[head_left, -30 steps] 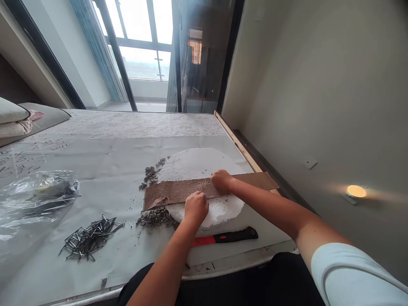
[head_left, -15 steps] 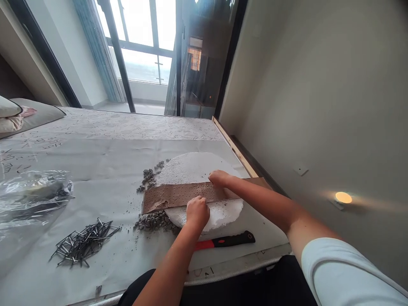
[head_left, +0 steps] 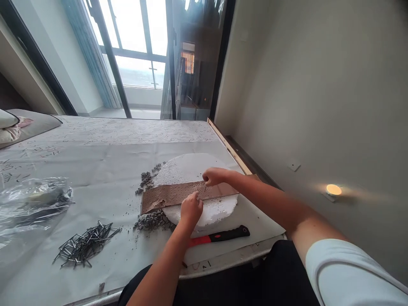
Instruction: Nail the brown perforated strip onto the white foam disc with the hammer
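A brown strip of board [head_left: 175, 194], dotted with many small holes and torn near its left end, lies across a round white foam-like slab [head_left: 188, 166]. Above the strip, my right hand [head_left: 214, 176] is closed, with a thin nail [head_left: 205, 187] pointing down from its fingers. My left hand [head_left: 191, 209] is closed at the strip's near edge, fingertips over the board; what it grips is hidden. Closer to me lies a hammer [head_left: 219, 236] with a red and black handle, its head out of sight behind my left forearm.
Grey crumbled chunks [head_left: 154, 222] lie left of the slab. A heap of nails [head_left: 85, 245] and a clear plastic bag [head_left: 35, 204] are further left on the grey sheet [head_left: 105, 182] covering the bed. A wooden rail [head_left: 229, 146] runs along the right side, beside the wall.
My right hand has lifted slightly off the strip and shifted left, and a nail now shows beneath it. My left hand's fingers have moved further onto the board. The camera view has shifted a little.
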Demonstrator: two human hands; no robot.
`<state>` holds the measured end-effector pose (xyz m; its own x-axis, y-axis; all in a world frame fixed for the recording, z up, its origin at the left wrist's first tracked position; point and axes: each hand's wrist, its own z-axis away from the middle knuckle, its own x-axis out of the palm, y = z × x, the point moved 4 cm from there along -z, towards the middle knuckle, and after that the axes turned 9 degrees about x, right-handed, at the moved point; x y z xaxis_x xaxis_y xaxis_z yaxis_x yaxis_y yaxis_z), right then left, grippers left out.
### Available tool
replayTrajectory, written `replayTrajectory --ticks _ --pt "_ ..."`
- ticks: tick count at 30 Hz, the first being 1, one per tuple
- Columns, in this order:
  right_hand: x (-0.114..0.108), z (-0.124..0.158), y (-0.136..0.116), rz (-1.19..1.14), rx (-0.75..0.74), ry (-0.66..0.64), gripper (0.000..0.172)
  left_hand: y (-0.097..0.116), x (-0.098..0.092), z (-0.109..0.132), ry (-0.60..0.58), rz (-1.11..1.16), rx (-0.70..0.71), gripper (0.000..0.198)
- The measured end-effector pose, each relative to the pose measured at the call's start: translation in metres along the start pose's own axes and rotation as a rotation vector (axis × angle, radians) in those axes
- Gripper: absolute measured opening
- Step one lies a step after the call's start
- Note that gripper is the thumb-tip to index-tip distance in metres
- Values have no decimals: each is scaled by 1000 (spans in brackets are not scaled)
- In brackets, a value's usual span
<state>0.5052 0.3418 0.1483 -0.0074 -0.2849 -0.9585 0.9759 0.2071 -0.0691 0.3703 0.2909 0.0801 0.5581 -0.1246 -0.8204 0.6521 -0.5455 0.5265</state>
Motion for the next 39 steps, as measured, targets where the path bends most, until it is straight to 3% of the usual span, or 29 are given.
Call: replayTrajectory --ticks 3,6,11,15,22,27,39 --pt "9 26 -24 -77 -73 -64 21 11 -3 8 109 228 59 29" --pt "18 45 -36 -107 -98 -100 20 19 1 16 98 445 37 21" --pt "15 48 -19 -16 0 48 26 16 15 24 67 716 -150 19" --pt "19 34 0 134 123 187 27 9 10 23 115 553 -121 19" --pt "52 -5 2 290 136 151 21 10 1 18 95 146 -5 21" --pt "64 -19 6 336 104 132 19 10 5 11 66 113 34 22" --pt "71 -25 2 368 -60 117 27 2 12 -7 17 85 -30 22"
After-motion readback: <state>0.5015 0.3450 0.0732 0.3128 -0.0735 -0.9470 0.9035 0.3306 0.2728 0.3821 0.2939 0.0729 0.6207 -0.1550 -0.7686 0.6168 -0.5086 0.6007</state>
